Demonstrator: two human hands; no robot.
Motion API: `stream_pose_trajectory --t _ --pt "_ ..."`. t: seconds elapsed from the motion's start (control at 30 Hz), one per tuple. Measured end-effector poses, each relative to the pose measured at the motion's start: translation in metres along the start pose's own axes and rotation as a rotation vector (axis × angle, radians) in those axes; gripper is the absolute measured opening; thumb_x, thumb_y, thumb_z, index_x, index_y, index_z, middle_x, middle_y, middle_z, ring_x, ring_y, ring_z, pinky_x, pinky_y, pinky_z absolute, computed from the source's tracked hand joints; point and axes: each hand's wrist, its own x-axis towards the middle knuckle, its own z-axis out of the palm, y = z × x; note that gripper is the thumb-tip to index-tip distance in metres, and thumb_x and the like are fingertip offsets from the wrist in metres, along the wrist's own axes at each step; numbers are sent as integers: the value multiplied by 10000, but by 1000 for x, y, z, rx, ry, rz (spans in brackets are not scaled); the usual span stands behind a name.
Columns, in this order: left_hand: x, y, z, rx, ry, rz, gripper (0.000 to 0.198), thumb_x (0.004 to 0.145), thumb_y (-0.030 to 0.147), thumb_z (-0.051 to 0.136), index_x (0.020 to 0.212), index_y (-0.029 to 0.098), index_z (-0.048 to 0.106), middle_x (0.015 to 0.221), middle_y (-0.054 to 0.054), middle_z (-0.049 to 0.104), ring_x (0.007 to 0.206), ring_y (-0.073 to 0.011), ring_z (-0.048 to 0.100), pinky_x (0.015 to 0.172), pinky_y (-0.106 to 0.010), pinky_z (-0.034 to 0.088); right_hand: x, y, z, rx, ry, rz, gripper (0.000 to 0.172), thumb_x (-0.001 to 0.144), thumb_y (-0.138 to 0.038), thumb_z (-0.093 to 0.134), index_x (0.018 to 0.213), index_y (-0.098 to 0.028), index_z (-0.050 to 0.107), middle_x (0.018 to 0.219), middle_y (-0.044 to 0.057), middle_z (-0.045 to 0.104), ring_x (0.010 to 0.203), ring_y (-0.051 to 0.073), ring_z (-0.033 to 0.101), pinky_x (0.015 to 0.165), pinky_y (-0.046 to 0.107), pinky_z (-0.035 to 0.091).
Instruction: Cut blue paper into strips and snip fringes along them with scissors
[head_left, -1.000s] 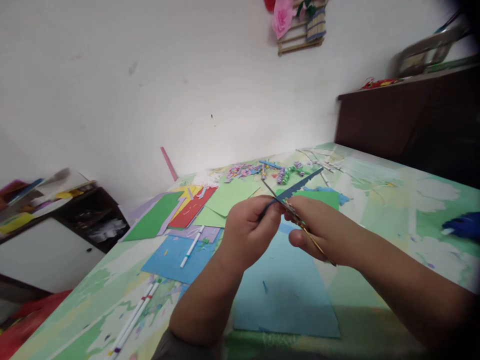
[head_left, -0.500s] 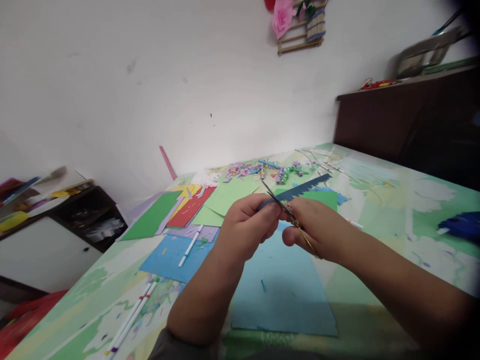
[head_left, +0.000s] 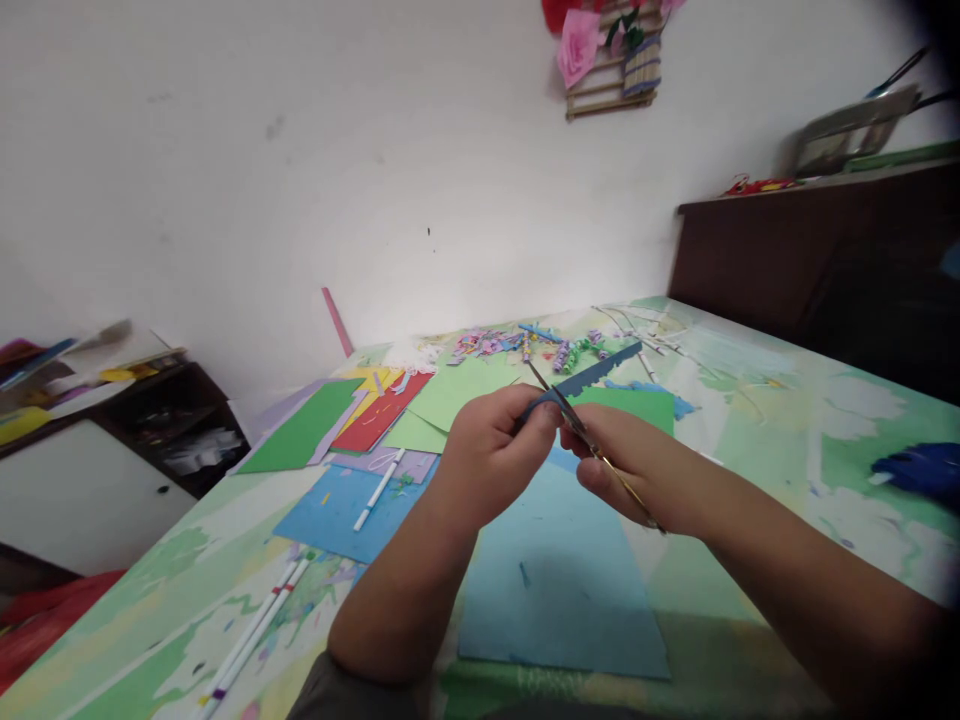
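Note:
A dark blue paper strip (head_left: 600, 370) with a jagged, fringed edge is pinched in my left hand (head_left: 495, 455), its free end pointing up to the right. My right hand (head_left: 637, 460) is closed on gold-handled scissors (head_left: 592, 445), whose blades cross the strip close to my left fingertips. Below both hands lies a light blue sheet (head_left: 562, 590) with a small blue scrap on it. A green sheet (head_left: 637, 405) is partly hidden behind my right hand.
Coloured sheets (head_left: 300, 425), white pens (head_left: 259, 630) and a blue sheet (head_left: 322, 515) lie to the left. Paper scraps (head_left: 484, 343), curled paper pieces (head_left: 574, 355) and thin twigs (head_left: 652, 340) are at the back. A dark blue object (head_left: 919, 470) sits at the right.
The scissors have turned slightly, and their blades look closer together. The fringed strip's free end has shifted a little left. The view has moved slightly.

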Motion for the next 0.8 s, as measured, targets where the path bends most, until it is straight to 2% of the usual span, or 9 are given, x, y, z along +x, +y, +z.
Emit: stream_pose_trajectory --t 0.13,0.3,0.47,0.6,0.8 --pt "-1 1 1 41 26 22 186 734 147 421 586 146 534 468 45 437 432 -46 385 421 -165 322 0 -1 1 7 4 -2 617 735 -702 88 712 -166 391 642 22 438 545 116 363 481 254 290" --pt "-1 3 1 36 28 -15 187 732 170 442 568 142 529 478 46 419 447 -46 372 425 -170 310 -1 -1 2 7 12 -1 608 729 -706 81 685 -174 372 622 17 437 524 112 358 469 251 284" --pt "-1 2 0 -151 -22 -137 160 734 202 465 597 152 531 413 72 372 381 -34 333 389 -167 288 -1 -2 2 23 16 -7 602 728 -708 88 674 -179 370 582 -1 420 495 102 341 451 237 272" --pt "-1 -3 -1 -362 -72 -254 172 741 251 494 606 153 540 396 72 400 362 -29 344 362 -154 272 1 -3 1 17 18 -10 594 737 -700 119 676 -178 396 574 -7 413 492 101 343 450 228 272" --pt "-2 -11 -1 -571 -135 -275 188 753 302 514 656 152 574 419 55 462 368 -26 380 359 -143 278 2 -4 -2 41 -50 20 576 770 -662 173 721 -176 478 608 9 477 512 110 381 479 237 295"
